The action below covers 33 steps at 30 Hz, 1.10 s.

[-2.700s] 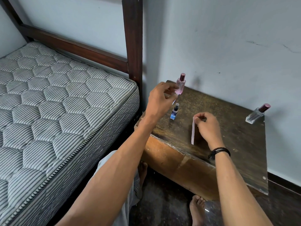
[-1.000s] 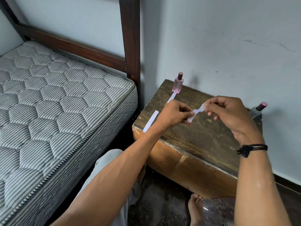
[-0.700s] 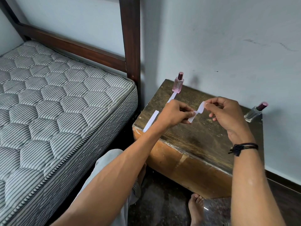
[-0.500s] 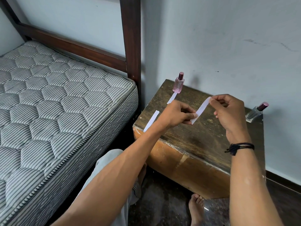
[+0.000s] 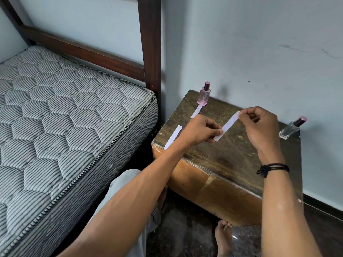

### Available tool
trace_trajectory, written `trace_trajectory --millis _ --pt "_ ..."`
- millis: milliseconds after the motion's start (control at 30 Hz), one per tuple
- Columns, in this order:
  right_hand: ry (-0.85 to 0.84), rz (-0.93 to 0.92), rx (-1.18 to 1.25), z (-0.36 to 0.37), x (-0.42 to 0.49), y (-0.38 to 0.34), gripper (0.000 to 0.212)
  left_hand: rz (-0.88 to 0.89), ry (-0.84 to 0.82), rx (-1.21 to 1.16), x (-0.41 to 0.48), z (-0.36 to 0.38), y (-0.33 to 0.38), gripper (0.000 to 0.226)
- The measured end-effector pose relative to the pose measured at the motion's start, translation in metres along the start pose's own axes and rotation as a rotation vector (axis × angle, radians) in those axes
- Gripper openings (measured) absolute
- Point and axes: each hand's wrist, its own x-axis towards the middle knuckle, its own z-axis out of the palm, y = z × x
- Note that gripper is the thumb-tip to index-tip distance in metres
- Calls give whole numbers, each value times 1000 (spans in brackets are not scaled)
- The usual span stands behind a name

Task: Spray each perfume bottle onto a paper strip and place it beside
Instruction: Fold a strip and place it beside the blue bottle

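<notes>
Grey-striped quilting covers the mattress (image 5: 55, 127) at far left, bounded by a dark wooden bed frame (image 5: 149, 43) whose post stands against the pale wall (image 5: 241, 43). Just right of the post sits a worn wooden worktop (image 5: 232, 158).

A loose strip (image 5: 173, 137) of white paper lies flat along the worktop's left edge, with its near end at the front corner. At the rear left corner a pink perfume bottle (image 5: 204, 94) stands upright, cap on. A second strip (image 5: 196, 111) lies flat just in front of its base; its near end is hidden behind the left hand (image 5: 198, 130).

The left hand is raised over the worktop, thumb and forefinger pinching the lower end of the held strip (image 5: 227, 126). This strip runs diagonally up to the right, straight and clear of the surface. The right hand (image 5: 259, 127) pinches its upper end between thumb and fingertips, the other fingers curled. A black wrist band (image 5: 272, 168) circles the right wrist.

At the rear right, well apart from the pink bottle, sits a clear perfume bottle (image 5: 291, 128) with a dark pink cap. Whether it leans cannot be told. A bare foot (image 5: 224, 236) rests on the dark floor (image 5: 185, 229) below.
</notes>
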Motion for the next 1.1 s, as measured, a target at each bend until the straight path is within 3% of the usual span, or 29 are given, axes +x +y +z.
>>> trace_trajectory --millis 100,233,300,400,467,867,1100 --pt "-78 10 -58 -1 1 -2 9 11 13 10 0 -1 0 12" --pt "-382 79 -36 -6 -2 -3 12 7 46 36 0 -3 0 10" --pt "-296 97 -12 -3 -2 0 10 -4 52 42 1 -3 -1 11" --pt "-31 90 44 3 0 2 7 -23 37 41 1 -2 0 11" --pt "30 91 91 6 2 3 6 -28 29 31 0 -3 1 11" --pt "29 52 37 3 3 5 7 -50 -54 52 -7 -4 5 11" --pt "-281 167 31 -6 2 3 11 -41 -26 39 -6 -5 5 16"
